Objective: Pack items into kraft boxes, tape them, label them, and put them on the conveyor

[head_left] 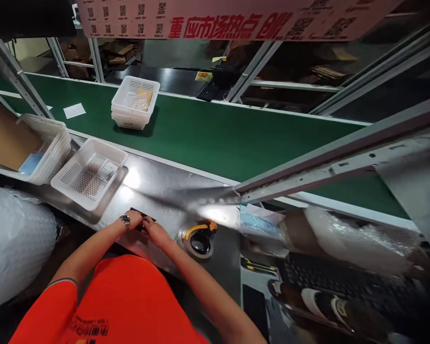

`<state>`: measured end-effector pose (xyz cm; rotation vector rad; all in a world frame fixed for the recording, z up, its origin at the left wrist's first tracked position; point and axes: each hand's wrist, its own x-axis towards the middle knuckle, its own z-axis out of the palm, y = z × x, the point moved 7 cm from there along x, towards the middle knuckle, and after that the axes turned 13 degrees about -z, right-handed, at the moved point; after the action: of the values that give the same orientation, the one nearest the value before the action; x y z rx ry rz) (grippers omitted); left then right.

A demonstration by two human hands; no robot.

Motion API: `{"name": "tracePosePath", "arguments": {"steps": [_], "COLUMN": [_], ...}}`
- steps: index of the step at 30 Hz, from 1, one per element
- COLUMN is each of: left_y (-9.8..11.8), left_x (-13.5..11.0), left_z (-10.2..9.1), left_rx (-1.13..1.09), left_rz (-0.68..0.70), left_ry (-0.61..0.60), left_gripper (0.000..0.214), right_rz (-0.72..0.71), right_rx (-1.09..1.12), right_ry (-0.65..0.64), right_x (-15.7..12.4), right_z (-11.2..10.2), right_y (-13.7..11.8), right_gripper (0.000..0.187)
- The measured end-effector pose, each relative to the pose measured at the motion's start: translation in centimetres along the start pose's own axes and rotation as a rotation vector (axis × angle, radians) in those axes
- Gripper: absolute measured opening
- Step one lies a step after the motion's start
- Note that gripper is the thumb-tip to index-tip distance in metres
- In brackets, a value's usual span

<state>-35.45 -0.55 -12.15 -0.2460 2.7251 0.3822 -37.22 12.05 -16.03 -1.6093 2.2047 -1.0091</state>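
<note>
Close to my body, at the front edge of the metal bench (154,177), both hands meet over a small dark flat item (138,229). My left hand (134,219), with a watch on its wrist, is closed at the item's left side. From the right, my right hand (156,232) pinches it with bent fingers. Most of the item is hidden by my fingers, so its kind is unclear. Right of my right hand lies a yellow and black tape dispenser (201,229). A white perforated basket (70,197) with a labelled packet (108,170) inside stands left of my hands.
Stacked white baskets (59,148) hold cardboard at far left, beside bubble wrap (17,243). Beyond the bench runs a green conveyor (200,138) carrying another basket stack (131,117). A metal post (308,169), a yellow cutter (260,266) and a keyboard (326,277) are on the right.
</note>
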Motion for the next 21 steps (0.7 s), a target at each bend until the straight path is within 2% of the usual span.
{"name": "tracePosePath", "arguments": {"steps": [2,5,6,8,10,13,17,21], "left_y": [-1.5,-4.4,-5.2,-6.0,-5.7,-5.0,-3.8,-3.3], "left_x": [-2.2,-5.4,-6.2,-7.0,-7.0,-6.1,-4.4,-2.6], "left_z": [0.1,0.1,0.5,2.0,3.5,4.3,3.4,2.0], "left_rx": [-0.012,-0.103,-0.150,-0.235,-0.263,-0.213,-0.112,-0.087], "left_rz": [-0.041,-0.218,-0.273,-0.307,-0.274,-0.250,-0.189,-0.163], "left_ry": [0.021,0.167,0.180,0.099,-0.039,-0.142,-0.187,-0.222], "left_gripper": [0.028,0.052,0.058,0.072,0.080,0.081,0.075,0.047], "right_rz": [-0.019,-0.018,-0.017,-0.005,0.023,0.069,0.082,0.112], "right_rx": [-0.005,-0.057,-0.079,-0.107,-0.099,-0.054,0.033,0.159], "right_ry": [0.003,0.004,-0.012,-0.054,-0.098,-0.138,-0.095,0.043], "right_x": [-2.1,-4.5,-4.9,-5.2,-4.9,-4.4,-4.2,-4.2], "right_z": [-0.7,-0.8,-0.4,0.5,1.4,1.8,1.2,1.1], "right_y": [0.1,0.0,0.0,-0.2,-0.3,-0.2,0.1,0.4], "right_gripper": [0.040,0.058,0.067,0.084,0.089,0.076,0.057,0.042]}}
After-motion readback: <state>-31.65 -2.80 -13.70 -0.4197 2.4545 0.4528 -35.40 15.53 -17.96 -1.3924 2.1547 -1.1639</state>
